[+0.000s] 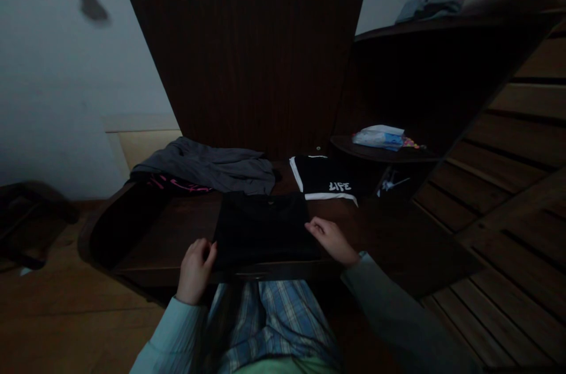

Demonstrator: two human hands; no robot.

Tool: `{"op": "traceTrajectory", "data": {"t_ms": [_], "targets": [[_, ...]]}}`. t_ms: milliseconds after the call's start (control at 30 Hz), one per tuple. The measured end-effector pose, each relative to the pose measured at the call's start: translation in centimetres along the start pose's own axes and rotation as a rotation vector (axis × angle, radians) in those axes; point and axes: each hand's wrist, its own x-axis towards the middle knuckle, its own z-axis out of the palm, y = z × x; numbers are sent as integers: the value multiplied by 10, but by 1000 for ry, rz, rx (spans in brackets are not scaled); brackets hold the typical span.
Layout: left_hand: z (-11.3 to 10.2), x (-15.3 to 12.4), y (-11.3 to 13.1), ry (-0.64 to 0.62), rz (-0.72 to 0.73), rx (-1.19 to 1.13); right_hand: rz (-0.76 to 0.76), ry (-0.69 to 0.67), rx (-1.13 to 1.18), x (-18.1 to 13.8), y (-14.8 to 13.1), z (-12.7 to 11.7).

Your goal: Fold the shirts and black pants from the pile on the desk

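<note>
A black shirt (265,232), folded to a rough rectangle, lies flat on the dark wooden bench top, with a small mark near its neckline. My left hand (196,268) is closed in a pinch at the shirt's left edge, near the front. On the opposite side my right hand (331,238) has its fingers pinched together at the shirt's right edge. Behind it, to the right, sits a folded black garment (321,176) with white edging and white lettering. A crumpled grey cloth (212,164) lies at the back left, over something black with pink marks.
The dark wooden bench (154,244) has a curved left end. At its right, a small shelf (384,151) carries a plastic packet (380,137). A tall dark panel (265,67) rises behind. Wooden slats (517,161) stand along the right side. The light is dim.
</note>
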Motion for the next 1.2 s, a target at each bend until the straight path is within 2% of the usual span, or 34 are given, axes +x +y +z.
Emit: {"op": "traceTrajectory", "data": {"t_ms": [100,233,333,433,600,700,833,967,1100,1200], "targets": [[3,-4,1,48,-26,-86,12,78,-49,-17,-5,7],[3,-12,4,92,-31,-229,54,150,20,-35,-9,10],[2,-21,5,68,-14,-353,21,70,99,-41,-10,5],[6,-32,4,81,-18,-367,-22,-15,160,-43,-5,0],[20,-41,3,239,-38,-388,16,180,284,-41,5,7],[23,-40,5,294,-89,-376,17,243,361,-40,6,14],[20,-37,7,273,-114,-364,24,268,353,-40,9,17],[15,-34,12,223,-125,-355,122,291,389,-36,17,16],[11,-29,22,140,-110,-288,180,163,393,-31,10,15],[14,-28,28,141,-110,-189,153,118,432,-29,-2,15]]}}
